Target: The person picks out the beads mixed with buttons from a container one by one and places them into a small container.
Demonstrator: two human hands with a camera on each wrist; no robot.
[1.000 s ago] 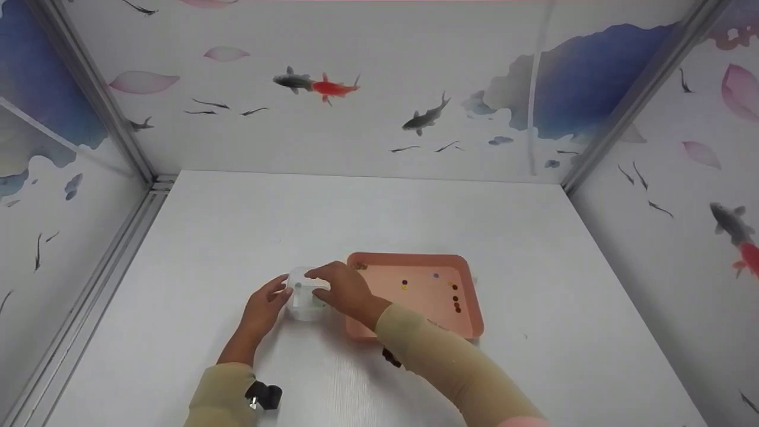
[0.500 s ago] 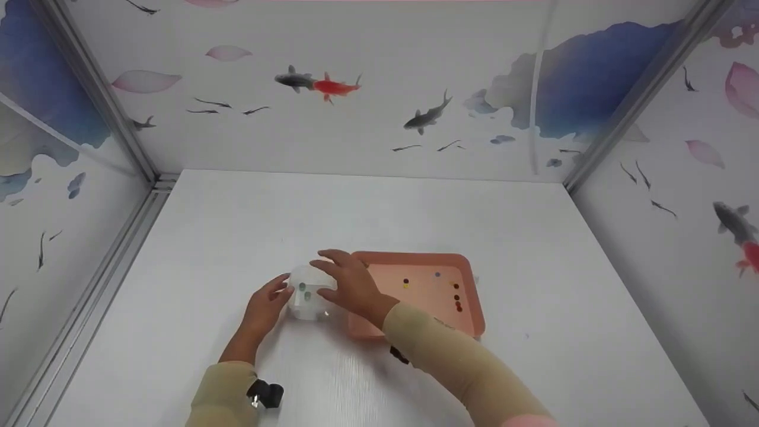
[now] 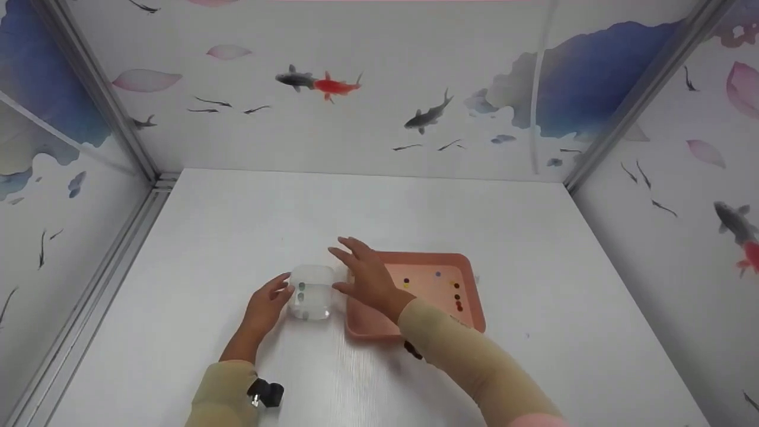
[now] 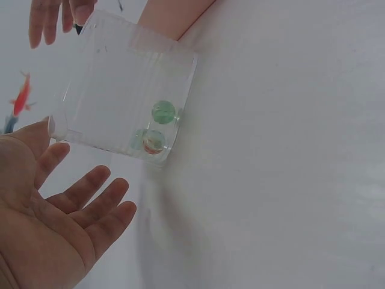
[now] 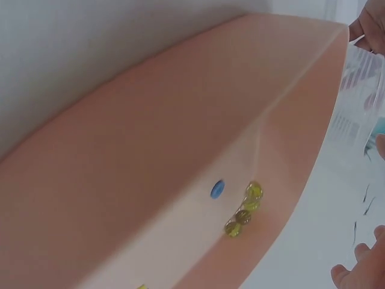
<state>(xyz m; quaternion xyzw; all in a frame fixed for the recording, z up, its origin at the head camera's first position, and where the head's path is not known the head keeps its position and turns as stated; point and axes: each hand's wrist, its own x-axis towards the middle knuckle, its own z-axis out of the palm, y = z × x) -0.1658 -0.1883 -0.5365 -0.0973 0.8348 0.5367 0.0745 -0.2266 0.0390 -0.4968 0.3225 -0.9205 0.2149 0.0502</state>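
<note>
A clear plastic box point(image 3: 312, 296) with a few marbles in it stands on the table, left of the tray. In the left wrist view, a green glass marble point(image 4: 163, 112) and a green-and-orange marble point(image 4: 154, 141) lie at the box bottom. My left hand point(image 3: 265, 308) holds the box's left rim between thumb and index finger, the other fingers loose. Over the left side of a pink tray point(image 3: 422, 258) hovers my right hand point(image 3: 370, 281), fingers spread and holding nothing. A blue marble point(image 5: 217, 189) and several yellow marbles point(image 5: 243, 215) lie in that tray.
The white tabletop point(image 3: 379, 213) is bounded by a back panel point(image 3: 356, 136) and side panels printed with fish and petals. More dark and orange marbles point(image 3: 457, 298) sit along the tray's right side. A black wrist camera point(image 3: 265, 393) sits on the left sleeve.
My right hand has drawn back from over the box, moving right above the tray, its fingers spreading. The marbles in the box have come into plain view. My left hand has stayed at the box.
</note>
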